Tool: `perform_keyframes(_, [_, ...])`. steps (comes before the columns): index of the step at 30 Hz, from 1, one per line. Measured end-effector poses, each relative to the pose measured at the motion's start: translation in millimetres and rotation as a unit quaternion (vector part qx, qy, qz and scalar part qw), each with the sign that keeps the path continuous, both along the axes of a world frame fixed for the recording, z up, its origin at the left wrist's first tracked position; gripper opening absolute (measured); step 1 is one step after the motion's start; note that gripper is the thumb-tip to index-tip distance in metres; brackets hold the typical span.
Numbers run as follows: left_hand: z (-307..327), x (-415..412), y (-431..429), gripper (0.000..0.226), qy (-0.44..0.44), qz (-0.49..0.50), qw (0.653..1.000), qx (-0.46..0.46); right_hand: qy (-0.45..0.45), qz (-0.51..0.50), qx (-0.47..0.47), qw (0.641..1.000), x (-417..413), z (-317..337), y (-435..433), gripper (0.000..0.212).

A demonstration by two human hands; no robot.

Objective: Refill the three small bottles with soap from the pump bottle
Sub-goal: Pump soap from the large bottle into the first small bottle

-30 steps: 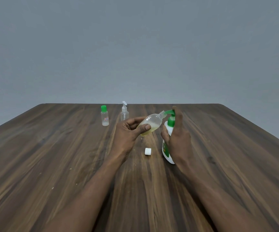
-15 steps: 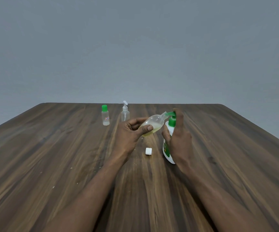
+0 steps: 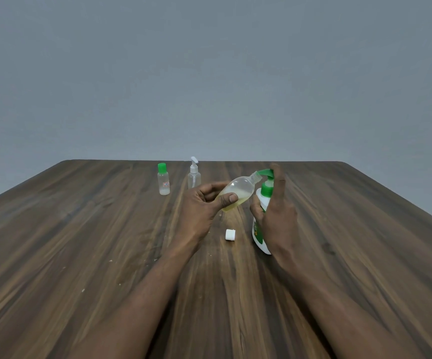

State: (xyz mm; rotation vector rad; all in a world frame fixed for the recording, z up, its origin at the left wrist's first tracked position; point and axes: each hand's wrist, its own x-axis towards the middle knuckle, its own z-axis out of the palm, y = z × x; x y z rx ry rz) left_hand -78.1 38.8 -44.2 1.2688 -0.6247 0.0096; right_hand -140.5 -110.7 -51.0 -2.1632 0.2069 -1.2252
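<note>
Behind everything we see a plain grey wall (image 3: 209,73), and below it the dark wooden table (image 3: 80,255) runs from our seat at 6 o'clock to its far edge at 12. A few pale specks lie on the boards toward 7 o'clock.

Our two bare forearms reach in from 6 o'clock and meet near the middle of the table. Our right hand (image 3: 277,218) wraps around the pump bottle (image 3: 259,237) from its 3 o'clock side. The thumb curls round the white body and the forefinger is raised onto the green pump head. The bottle stands upright on the table just to the 3 o'clock side of centre, and its green spout points toward 9 o'clock.

Our left hand (image 3: 199,211) grips a small clear bottle (image 3: 238,190) above the table. The thumb presses across its near side and the fingers curl behind it. The bottle is tilted with its open neck aimed at about 2 o'clock, right under the tip of the green spout. Yellowish soap pools in its lower part.

Farther back, toward 12 o'clock, a small clear bottle with a white pump top (image 3: 193,176) stands upright. A green-capped small bottle (image 3: 164,181) stands just beside it at its 9 o'clock, apart from it.

A small white cap (image 3: 230,234) lies on the table at 9 o'clock from the pump bottle's base, near it but not touching.
</note>
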Motion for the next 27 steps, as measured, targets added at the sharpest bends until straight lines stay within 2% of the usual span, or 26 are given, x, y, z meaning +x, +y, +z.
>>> perform_keyframes(5, [-1.2,-0.5,0.2,0.035,-0.003,0.005,1.0,0.009,0.023,0.014,0.011,1.0,-0.7,-0.4,-2.2,0.062])
perform_keyframes(9, [-2.6,0.4,0.0,0.04,0.001,0.006,1.0,0.013,0.022,0.015,0.009,1.0,-1.1,0.2,-2.2,0.061])
perform_keyframes(12, [-3.2,2.1,-1.2,0.045,0.008,0.003,1.0,0.008,0.012,0.01,-0.001,1.0,-2.1,0.5,-1.2,0.065])
perform_keyframes(17, [-3.0,2.8,-1.5,0.04,0.009,0.0,1.0,0.003,0.006,0.012,-0.006,1.0,-2.7,1.0,0.3,0.07])
perform_keyframes(27, [-3.9,2.6,-0.8,0.033,0.006,-0.006,1.0,-0.001,0.034,0.032,0.023,0.999,-7.0,7.0,1.8,0.056])
